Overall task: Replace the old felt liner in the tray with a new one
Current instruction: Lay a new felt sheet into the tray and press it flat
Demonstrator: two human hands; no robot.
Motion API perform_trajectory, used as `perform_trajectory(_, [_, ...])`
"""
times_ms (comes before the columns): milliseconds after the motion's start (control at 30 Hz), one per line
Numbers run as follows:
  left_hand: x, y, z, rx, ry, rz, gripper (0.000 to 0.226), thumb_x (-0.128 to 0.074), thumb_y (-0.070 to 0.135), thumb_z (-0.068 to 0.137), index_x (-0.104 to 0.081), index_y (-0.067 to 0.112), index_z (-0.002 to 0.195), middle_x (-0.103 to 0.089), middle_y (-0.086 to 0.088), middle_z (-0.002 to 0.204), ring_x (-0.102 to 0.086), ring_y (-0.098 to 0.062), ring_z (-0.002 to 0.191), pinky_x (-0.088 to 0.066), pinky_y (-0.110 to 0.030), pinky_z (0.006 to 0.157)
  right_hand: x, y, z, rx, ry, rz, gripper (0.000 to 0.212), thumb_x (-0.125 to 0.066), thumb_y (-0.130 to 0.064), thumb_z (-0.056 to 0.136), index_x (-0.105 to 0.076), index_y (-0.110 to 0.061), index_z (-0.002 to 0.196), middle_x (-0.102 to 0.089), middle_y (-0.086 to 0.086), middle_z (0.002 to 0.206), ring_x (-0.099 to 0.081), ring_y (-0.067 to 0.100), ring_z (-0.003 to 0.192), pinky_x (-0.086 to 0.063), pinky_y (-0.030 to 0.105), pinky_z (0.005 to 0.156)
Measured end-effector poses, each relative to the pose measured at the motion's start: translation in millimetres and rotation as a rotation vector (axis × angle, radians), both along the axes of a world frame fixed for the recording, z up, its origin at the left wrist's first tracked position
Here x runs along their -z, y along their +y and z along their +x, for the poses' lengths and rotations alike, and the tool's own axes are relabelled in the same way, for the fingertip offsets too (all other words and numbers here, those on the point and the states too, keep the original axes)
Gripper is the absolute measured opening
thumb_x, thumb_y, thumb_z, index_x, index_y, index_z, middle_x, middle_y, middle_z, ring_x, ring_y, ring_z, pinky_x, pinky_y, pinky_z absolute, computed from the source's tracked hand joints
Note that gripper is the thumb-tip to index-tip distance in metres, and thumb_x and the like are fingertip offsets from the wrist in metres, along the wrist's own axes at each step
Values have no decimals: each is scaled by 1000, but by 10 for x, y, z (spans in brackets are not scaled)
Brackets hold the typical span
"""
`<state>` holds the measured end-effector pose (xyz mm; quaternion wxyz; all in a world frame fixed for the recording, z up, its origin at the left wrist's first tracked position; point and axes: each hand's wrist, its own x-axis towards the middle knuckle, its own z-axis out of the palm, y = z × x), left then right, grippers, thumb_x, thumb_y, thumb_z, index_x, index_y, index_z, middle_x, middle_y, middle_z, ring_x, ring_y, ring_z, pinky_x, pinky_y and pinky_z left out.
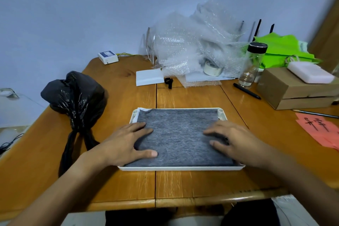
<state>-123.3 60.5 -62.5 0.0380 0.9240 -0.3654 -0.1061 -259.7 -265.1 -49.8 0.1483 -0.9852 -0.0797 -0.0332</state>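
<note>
Two bare forearms reach in from the near edge of the wooden surface [192, 181]. Landmark: white tray [179, 168], sitting near the front middle of the surface.

Left hand [126, 143] lies flat over the tray's left side, fingers spread, palm down on the grey felt liner [178, 134]; thumb stretched along the near part of the felt. Nothing gripped. Right hand [233, 139] flat over the tray's right side, fingers spread and pointing inward, pressing the felt; nothing gripped either.

Felt liner fills the tray, covering nearly the whole floor. At the tray's far left corner a bit of white shows from under the felt; cannot tell what it is.

Left of the tray: tied black plastic bag [75, 95], its tails hanging toward the near edge. Beyond the tray: heap of bubble wrap [194, 46], roll of tape [213, 69] at its foot, white box [149, 77]. Beyond and right of the tray: clear bottle with black cap [252, 66], black pen [246, 91], cardboard boxes [295, 91], green bag [286, 49]. Right of the tray: pink paper [321, 128] with dark writing.
</note>
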Motion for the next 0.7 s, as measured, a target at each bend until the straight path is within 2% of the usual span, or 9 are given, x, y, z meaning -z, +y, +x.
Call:
perform_trajectory(67, [18, -1, -17, -15, 77, 30, 110, -47, 95, 68, -16, 41, 159, -5, 9, 170, -6, -16, 156, -10, -38, 125, 9, 119, -74, -62, 79, 65, 32, -60, -51, 93, -62, -41, 124, -51, -27, 116, -46, -5, 112, -40, 21, 98])
perform_trajectory(167, [-46, -10, 10, 8, 99, 80, 116, -56, 92, 66, -9, 42, 159, 1, 10, 170, 0, -16, 156, -3, -36, 124, -24, 167, -100, -65, 130, 67, 23, -65, -58, 87, -67, -41, 103, -50, -25, 103, -45, -5, 104, -42, 23, 90])
perform_trajectory(267, [-80, -11, 16, 37, 86, 121, 119, -57, 91, 65, -5, 40, 159, 3, 8, 170, 1, -17, 157, 4, -38, 123, -119, 136, -120, -30, 196, 53, 17, -65, -56, 88, -66, -40, 95, -51, -23, 101, -45, -4, 101, -40, 22, 88])
perform_trajectory(333, [-69, -15, 8, 32, 78, 115, 121, -56, 92, 64, -5, 39, 160, 2, 7, 170, 0, -17, 157, 5, -40, 124, -160, 103, -144, 42, 138, -38, 19, -56, -57, 93, -60, -39, 95, -51, -22, 99, -46, -1, 98, -40, 25, 90])
perform_trajectory(400, [-63, -9, -27, 8, 64, 57, 118, -52, 94, 64, -10, 39, 160, -3, 7, 170, -3, -16, 156, 0, -39, 125, -202, 89, -185, 139, 30, -201, 20, -45, -56, 98, -54, -40, 104, -50, -20, 100, -46, 4, 97, -39, 27, 89])
perform_trajectory(467, [-87, 18, -117, -13, 10, -83, 109, -46, 96, 66, -23, 41, 157, -17, 10, 168, -14, -13, 153, -12, -36, 124, -210, 99, -248, 219, 16, -227, 22, -42, -54, 100, -52, -40, 114, -51, -15, 101, -46, 6, 97, -39, 26, 85])
perform_trajectory(567, [-169, 106, -323, -34, -23, -304, 86, -41, 97, 67, -45, 50, 140, -41, 26, 146, -35, 0, 135, -32, -27, 111, -127, 120, -361, 241, 92, -124, 30, -49, -58, 96, -53, -43, 121, -56, -15, 102, -48, 5, 97, -46, 26, 84])
perform_trajectory(633, [-178, 162, -492, -18, -27, -315, 76, -40, 97, 68, -54, 53, 128, -44, 33, 128, -38, 8, 122, -35, -21, 101, -75, 137, -432, 258, 109, -44, 28, -56, -57, 93, -56, -44, 118, -58, -17, 95, -51, 1, 91, -51, 27, 81])
perform_trajectory(700, [-106, 201, -613, 4, -90, -291, 74, -38, 98, 69, -61, 50, 122, -44, 31, 117, -41, 9, 116, -36, -19, 97, -62, 150, -479, 277, 110, 69, 20, -62, -50, 92, -61, -44, 110, -61, -16, 85, -55, 1, 82, -54, 26, 74])
